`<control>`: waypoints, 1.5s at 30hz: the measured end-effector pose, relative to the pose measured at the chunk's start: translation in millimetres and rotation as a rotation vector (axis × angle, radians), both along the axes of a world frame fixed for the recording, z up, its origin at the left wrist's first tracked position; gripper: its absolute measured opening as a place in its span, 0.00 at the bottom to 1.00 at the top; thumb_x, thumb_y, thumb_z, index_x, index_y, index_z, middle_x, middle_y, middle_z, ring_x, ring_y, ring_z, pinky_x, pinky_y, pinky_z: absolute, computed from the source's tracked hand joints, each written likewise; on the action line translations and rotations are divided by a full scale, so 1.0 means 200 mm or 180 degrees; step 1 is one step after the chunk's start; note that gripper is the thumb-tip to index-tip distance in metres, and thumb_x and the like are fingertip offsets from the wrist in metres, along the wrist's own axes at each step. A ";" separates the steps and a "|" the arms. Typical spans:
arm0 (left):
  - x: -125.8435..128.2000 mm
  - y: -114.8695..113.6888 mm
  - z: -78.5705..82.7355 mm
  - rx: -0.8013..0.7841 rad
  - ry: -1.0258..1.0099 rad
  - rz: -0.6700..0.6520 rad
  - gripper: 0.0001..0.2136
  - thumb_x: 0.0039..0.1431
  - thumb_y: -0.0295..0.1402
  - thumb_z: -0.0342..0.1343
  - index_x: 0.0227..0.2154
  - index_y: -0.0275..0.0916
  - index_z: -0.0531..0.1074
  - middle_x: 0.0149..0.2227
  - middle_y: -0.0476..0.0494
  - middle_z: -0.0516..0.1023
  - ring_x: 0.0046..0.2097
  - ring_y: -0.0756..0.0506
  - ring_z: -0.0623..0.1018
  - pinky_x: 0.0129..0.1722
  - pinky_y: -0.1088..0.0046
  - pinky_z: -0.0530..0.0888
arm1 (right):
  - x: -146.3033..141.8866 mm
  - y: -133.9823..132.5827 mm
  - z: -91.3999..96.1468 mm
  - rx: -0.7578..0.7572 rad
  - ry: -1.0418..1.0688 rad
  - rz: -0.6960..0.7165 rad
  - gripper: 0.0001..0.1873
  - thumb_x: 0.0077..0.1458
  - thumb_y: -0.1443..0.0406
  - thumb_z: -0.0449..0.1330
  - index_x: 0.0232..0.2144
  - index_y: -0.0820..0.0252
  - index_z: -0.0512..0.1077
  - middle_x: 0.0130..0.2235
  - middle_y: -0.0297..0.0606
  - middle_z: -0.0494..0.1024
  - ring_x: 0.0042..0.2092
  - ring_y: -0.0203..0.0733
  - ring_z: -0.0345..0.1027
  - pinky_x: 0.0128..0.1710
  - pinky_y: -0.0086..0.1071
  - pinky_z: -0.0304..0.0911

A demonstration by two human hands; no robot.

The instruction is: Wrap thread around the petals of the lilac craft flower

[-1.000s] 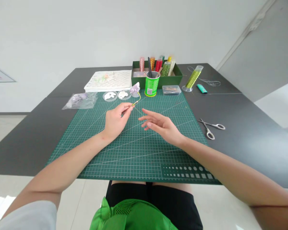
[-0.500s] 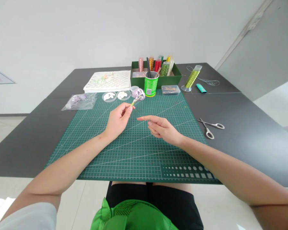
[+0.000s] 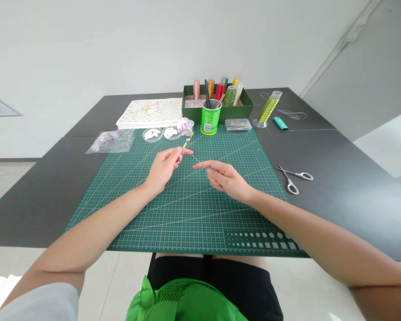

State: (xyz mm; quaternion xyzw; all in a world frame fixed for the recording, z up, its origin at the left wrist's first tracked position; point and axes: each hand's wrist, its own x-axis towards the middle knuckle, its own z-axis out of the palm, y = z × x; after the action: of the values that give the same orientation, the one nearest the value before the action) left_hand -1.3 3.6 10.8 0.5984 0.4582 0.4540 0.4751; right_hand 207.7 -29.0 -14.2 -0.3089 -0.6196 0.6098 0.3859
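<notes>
My left hand pinches the green stem of a small pale purple flower above the green cutting mat. The flower head points away from me, towards the green cup. A thin yellow thread runs from the stem to my right hand, whose thumb and forefinger are closed on its end, just right of the left hand.
Scissors lie open on the dark table right of the mat. At the back are a green box of bead tubes, small dishes, a plastic bag, a white sheet, a green wire spool and a teal lighter.
My left hand turned the flower stem, so the flower head swung about near the cup. My right hand went from spread fingers to a pinch on the thread.
</notes>
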 end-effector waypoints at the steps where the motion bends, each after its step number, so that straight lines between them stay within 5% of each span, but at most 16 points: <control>1: 0.00 0.00 0.00 -0.0005 0.0005 0.0005 0.18 0.65 0.44 0.54 0.25 0.38 0.75 0.25 0.48 0.66 0.26 0.51 0.59 0.26 0.72 0.60 | 0.00 0.00 0.00 0.0001 -0.0020 -0.0014 0.18 0.68 0.62 0.52 0.53 0.65 0.71 0.19 0.20 0.53 0.20 0.30 0.43 0.19 0.26 0.43; 21: -0.02 0.03 -0.03 0.0508 0.0503 0.0028 0.13 0.66 0.40 0.55 0.36 0.40 0.81 0.27 0.48 0.73 0.30 0.49 0.69 0.31 0.73 0.67 | 0.01 0.00 0.02 0.0067 -0.0061 -0.0090 0.17 0.68 0.63 0.51 0.53 0.65 0.71 0.19 0.20 0.52 0.20 0.30 0.42 0.19 0.27 0.43; 32: -0.03 0.04 -0.05 0.0184 0.0024 -0.0185 0.09 0.65 0.39 0.57 0.35 0.40 0.79 0.24 0.51 0.65 0.23 0.54 0.62 0.19 0.78 0.59 | 0.01 0.01 0.02 0.0023 0.0027 -0.0082 0.16 0.68 0.63 0.52 0.52 0.63 0.73 0.20 0.21 0.52 0.21 0.30 0.42 0.19 0.27 0.42; 45: -0.02 0.05 -0.05 0.0106 0.0053 -0.0203 0.10 0.62 0.40 0.61 0.35 0.38 0.79 0.34 0.43 0.82 0.24 0.54 0.64 0.20 0.78 0.61 | 0.02 0.02 0.01 0.0058 0.0064 -0.0150 0.16 0.67 0.62 0.53 0.48 0.64 0.75 0.19 0.21 0.52 0.20 0.30 0.42 0.19 0.28 0.41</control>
State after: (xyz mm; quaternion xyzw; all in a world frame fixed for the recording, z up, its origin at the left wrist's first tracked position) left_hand -5.7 13.7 1.7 0.6243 0.4352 0.4412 0.4755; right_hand 211.5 -25.3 -11.8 -0.3138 -0.6138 0.5979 0.4091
